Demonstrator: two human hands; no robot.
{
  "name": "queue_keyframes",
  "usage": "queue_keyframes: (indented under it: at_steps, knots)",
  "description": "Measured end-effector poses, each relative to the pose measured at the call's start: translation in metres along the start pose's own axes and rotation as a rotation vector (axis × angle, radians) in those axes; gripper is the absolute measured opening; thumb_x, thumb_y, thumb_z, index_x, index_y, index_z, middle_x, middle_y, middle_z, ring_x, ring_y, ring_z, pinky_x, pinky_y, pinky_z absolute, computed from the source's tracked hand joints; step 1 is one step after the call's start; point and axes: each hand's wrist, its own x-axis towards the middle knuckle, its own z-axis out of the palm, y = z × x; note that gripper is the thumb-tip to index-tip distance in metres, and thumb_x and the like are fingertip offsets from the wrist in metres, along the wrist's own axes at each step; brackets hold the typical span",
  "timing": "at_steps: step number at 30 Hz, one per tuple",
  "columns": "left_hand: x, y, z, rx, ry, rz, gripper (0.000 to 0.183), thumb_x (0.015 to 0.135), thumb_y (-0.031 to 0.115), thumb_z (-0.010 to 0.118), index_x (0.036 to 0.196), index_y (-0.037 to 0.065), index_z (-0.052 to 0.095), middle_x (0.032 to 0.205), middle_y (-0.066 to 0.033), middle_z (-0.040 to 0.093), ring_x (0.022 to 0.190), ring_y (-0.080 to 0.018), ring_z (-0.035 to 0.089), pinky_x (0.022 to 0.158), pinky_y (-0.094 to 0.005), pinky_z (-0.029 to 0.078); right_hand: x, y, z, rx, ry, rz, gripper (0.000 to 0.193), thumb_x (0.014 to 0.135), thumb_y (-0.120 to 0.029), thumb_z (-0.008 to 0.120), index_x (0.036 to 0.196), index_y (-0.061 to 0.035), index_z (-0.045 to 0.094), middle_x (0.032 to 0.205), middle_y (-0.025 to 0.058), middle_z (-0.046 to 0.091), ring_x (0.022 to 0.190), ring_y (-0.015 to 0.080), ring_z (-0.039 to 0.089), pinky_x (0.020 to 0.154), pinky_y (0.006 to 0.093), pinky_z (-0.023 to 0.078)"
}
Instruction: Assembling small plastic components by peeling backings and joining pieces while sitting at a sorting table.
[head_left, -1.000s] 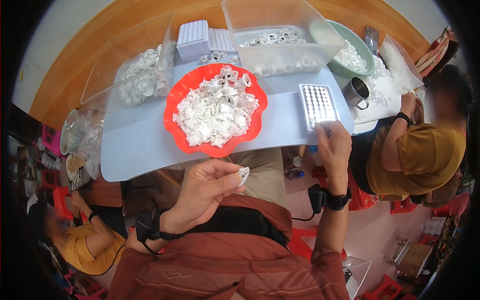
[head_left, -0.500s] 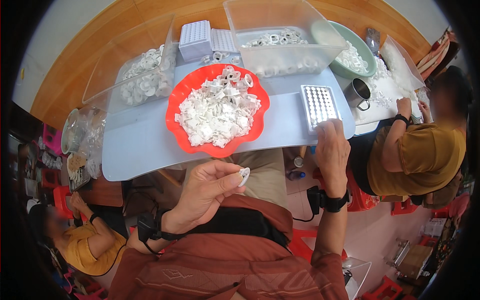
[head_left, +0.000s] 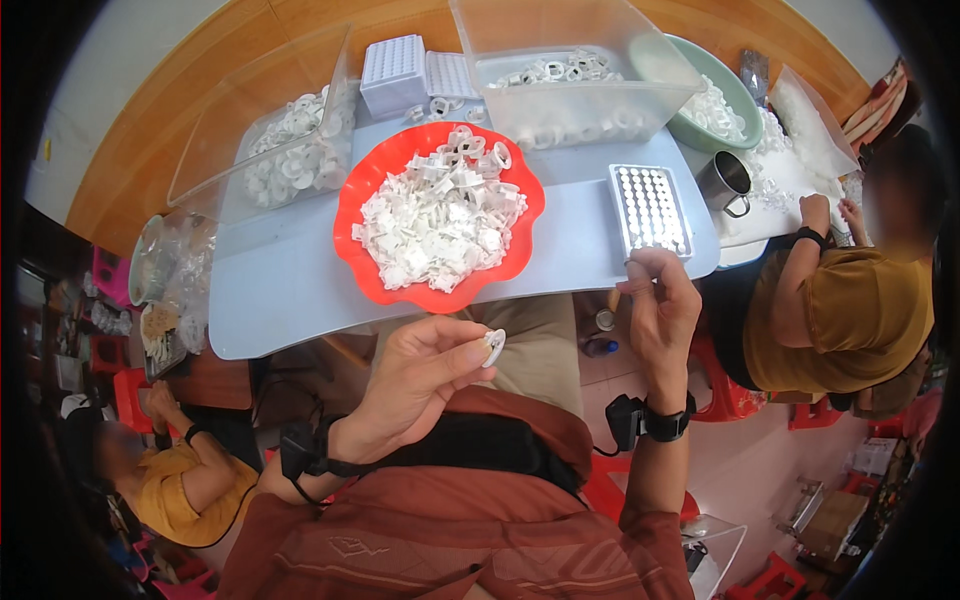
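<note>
Between the thumb and fingers of my left hand is a small round white plastic part, held over my lap in front of the table. My right hand is at the near edge of a white tray with rows of small round white pieces. Its thumb and fingertips are pinched together; whatever they hold, if anything, is too small to make out. A red scalloped bowl heaped with white plastic parts stands at the table's middle, beyond my left hand.
The blue table also bears two clear bins of white ring parts and a stack of white trays. At the right are a green basin, a metal mug and a co-worker. Another person sits at lower left.
My right hand has drawn back from the tray toward me, its fingers now pinched. My left hand keeps the white part in nearly the same place, the part turned slightly.
</note>
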Motion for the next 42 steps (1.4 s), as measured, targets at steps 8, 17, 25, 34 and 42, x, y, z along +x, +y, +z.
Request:
queue_keyframes:
  at_steps: [8,17,25,34,42]
  knots:
    - [0.0,0.003,0.001,0.018,0.042,-0.036,0.02,0.096,0.005,0.066,0.114,-0.001,0.066,0.108,-0.0092,0.069,0.093,-0.0144,0.068,0.084,-0.0289,0.059,-0.019,-0.027,0.016,0.465,-0.144,0.217,0.012,0.093,0.004,0.064,0.105,0.0059,0.066,0.095,0.0054,0.069,0.085,0.0121,0.067,0.076,0.0248,0.055]
    - [0.002,0.002,0.0,-0.014,0.045,-0.04,0.019,0.096,0.007,0.065,0.114,0.0,0.066,0.109,-0.0079,0.069,0.094,-0.0143,0.067,0.085,-0.0286,0.059,-0.043,-0.049,0.043,0.605,-0.242,0.111,0.015,0.085,0.006,0.074,0.099,0.0033,0.069,0.094,0.0061,0.071,0.084,0.0092,0.066,0.075,0.0228,0.053]
    - [0.002,-0.003,-0.003,-0.071,0.024,-0.031,0.019,0.097,0.006,0.064,0.115,0.002,0.067,0.109,-0.0075,0.069,0.096,-0.0146,0.067,0.086,-0.0289,0.06,-0.051,-0.054,0.057,0.39,-0.207,-0.149,0.021,0.078,0.011,0.076,0.097,0.0028,0.069,0.094,0.0109,0.072,0.081,0.0116,0.066,0.069,0.0237,0.051]
    - [0.005,-0.006,-0.002,-0.069,0.05,-0.03,0.018,0.097,0.007,0.064,0.115,0.003,0.067,0.109,-0.0059,0.069,0.098,-0.0137,0.066,0.088,-0.0288,0.059,-0.051,-0.055,0.061,0.255,-0.114,-0.291,0.024,0.074,0.009,0.075,0.092,-0.0037,0.068,0.089,0.0099,0.072,0.078,0.0247,0.07,0.068,0.0313,0.055]
    - [0.009,-0.011,0.002,-0.051,0.056,0.004,0.017,0.099,0.009,0.061,0.114,0.003,0.067,0.111,-0.0079,0.069,0.1,-0.0147,0.067,0.088,-0.0286,0.06,-0.051,-0.052,0.062,0.198,-0.082,-0.345,0.023,0.073,0.008,0.076,0.092,-0.0036,0.068,0.089,0.0088,0.072,0.079,0.0255,0.07,0.068,0.0323,0.055]
